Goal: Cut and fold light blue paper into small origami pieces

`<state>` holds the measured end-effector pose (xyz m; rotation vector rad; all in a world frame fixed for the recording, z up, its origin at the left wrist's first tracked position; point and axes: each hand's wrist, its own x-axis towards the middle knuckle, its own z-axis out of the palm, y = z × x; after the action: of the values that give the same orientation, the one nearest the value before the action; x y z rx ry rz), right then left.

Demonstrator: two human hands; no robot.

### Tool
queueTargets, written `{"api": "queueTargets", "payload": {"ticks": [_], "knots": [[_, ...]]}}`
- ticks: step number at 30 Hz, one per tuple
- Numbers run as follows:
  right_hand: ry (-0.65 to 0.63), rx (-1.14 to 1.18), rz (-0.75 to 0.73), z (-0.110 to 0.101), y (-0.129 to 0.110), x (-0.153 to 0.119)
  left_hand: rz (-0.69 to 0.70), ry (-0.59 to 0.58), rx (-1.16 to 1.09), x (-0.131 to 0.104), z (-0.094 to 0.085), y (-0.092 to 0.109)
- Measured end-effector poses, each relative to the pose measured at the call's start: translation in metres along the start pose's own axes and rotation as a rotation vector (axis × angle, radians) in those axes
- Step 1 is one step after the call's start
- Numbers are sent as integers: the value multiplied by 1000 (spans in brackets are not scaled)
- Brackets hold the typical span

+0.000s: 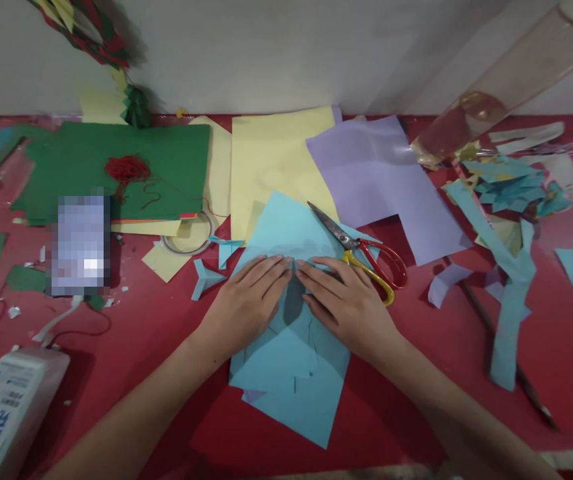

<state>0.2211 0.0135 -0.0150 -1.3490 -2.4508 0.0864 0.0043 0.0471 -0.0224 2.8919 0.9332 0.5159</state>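
Note:
Light blue paper (286,350) lies in front of me, with several short dark slits in its surface and another blue sheet showing beneath it. My left hand (246,303) rests flat on its upper part, fingers stretched towards the middle. From the other side my right hand (346,300) lies flat too, its fingertips almost meeting the left ones along a crease. Both thumbs are mostly hidden. Scissors (349,243) with one red and one yellow handle lie just beyond my right hand. Small folded blue paper pieces (206,279) sit beyond my left hand.
Green sheets (176,153) carry red thread (126,170). A tape roll (186,237), yellow paper (276,160) and purple paper (386,177) lie at the back. Left are a blurred-out phone (79,243) and white box (14,407); right, blue strips (511,313) and a thin brush (486,320).

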Motion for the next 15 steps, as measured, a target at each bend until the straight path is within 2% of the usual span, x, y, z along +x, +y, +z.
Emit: {"api": "queueTargets", "payload": {"ticks": [15], "knots": [[-35,14,-55,-3,7,2,9,-107,3,2,1,0]]}}
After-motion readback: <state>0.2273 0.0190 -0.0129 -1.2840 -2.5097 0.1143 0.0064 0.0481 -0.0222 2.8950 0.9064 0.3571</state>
